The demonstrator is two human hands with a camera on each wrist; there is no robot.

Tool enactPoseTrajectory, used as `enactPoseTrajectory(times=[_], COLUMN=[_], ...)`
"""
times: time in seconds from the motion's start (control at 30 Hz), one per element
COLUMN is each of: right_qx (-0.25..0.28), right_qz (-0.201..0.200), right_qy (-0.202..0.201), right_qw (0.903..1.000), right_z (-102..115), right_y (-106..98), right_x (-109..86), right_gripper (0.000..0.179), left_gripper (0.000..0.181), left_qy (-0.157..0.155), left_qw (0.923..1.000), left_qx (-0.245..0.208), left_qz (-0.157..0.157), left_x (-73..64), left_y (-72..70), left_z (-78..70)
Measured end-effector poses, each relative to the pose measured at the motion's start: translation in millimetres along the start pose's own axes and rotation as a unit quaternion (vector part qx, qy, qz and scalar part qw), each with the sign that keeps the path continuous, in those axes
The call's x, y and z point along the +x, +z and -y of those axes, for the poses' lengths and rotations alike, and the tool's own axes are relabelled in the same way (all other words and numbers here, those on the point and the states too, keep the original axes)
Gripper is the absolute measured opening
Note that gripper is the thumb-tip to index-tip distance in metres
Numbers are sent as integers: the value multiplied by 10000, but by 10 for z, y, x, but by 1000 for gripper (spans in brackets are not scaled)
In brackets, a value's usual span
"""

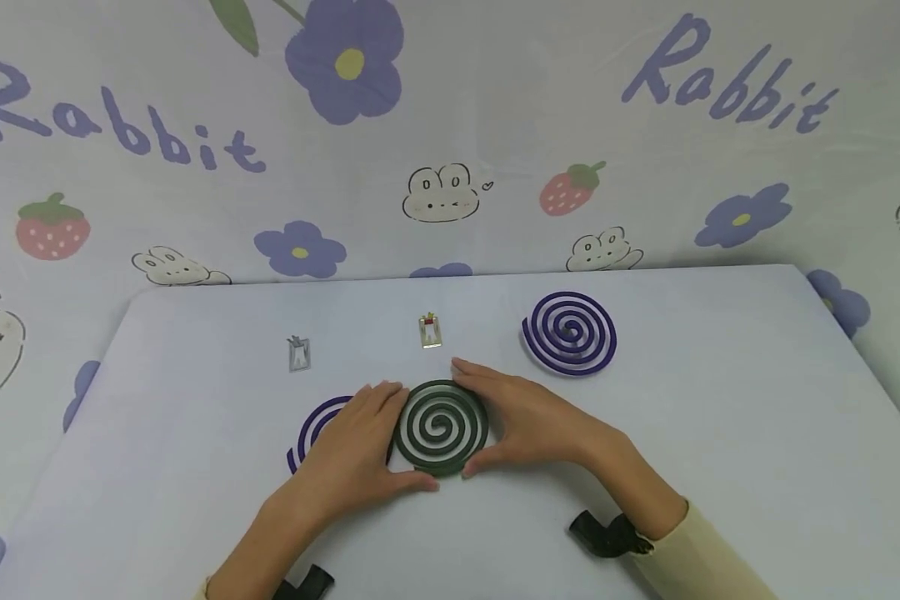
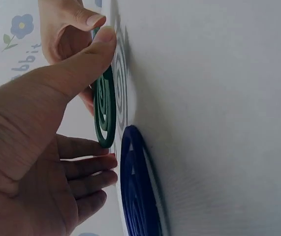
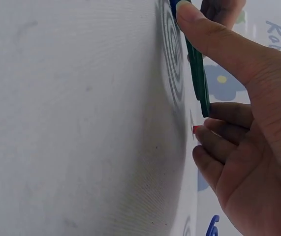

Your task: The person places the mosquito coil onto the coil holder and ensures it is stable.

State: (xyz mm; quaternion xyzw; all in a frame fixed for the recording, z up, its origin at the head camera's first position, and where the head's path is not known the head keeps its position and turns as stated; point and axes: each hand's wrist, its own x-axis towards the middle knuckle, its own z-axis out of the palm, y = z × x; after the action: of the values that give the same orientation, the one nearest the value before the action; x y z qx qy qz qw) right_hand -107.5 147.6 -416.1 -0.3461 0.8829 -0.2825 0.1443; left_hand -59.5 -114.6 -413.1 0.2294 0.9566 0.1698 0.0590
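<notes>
A green mosquito coil (image 1: 441, 427) is held flat by its edges between both hands, a little above the white table, with its spiral shadow below it in both wrist views. My left hand (image 1: 360, 454) grips its left side, thumb at the near edge and fingers at the far edge. On the opposite side, my right hand (image 1: 528, 421) holds the rim between thumb and fingers. Partly hidden under the left hand lies a purple-blue mosquito coil (image 1: 300, 450), seen edge-on as a blue coil (image 2: 138, 191) in the left wrist view.
Another purple-blue mosquito coil (image 1: 570, 333) lies at the back right of the white table (image 1: 720, 417). Toward the back lie a small silver metal stand (image 1: 299, 355) and a gold one (image 1: 431, 332) with a red mark. A printed cloth (image 1: 495, 125) hangs behind.
</notes>
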Motion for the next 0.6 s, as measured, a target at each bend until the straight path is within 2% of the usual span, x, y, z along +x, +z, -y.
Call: enactPoseTrajectory(times=[0.23,0.37,0.6], right_qx=[129,32,13], right_qz=[-75,-185,-278], right_qy=[136,186,355], right_qw=[9998,9996,9990], right_z=[25,78,187], right_y=[-53,-133,-228], right_x=[-3,22,111], right_gripper=[114,112,109], left_gripper=[113,108,110], left_qy=[-45,-86,-483], left_qw=[9998,9995,9977], left_qx=[-104,-179,-470], left_qz=[-177,-260,54], left_x=[23,67,153], left_y=[-119,-199,-356], left_z=[-23,-64,-83])
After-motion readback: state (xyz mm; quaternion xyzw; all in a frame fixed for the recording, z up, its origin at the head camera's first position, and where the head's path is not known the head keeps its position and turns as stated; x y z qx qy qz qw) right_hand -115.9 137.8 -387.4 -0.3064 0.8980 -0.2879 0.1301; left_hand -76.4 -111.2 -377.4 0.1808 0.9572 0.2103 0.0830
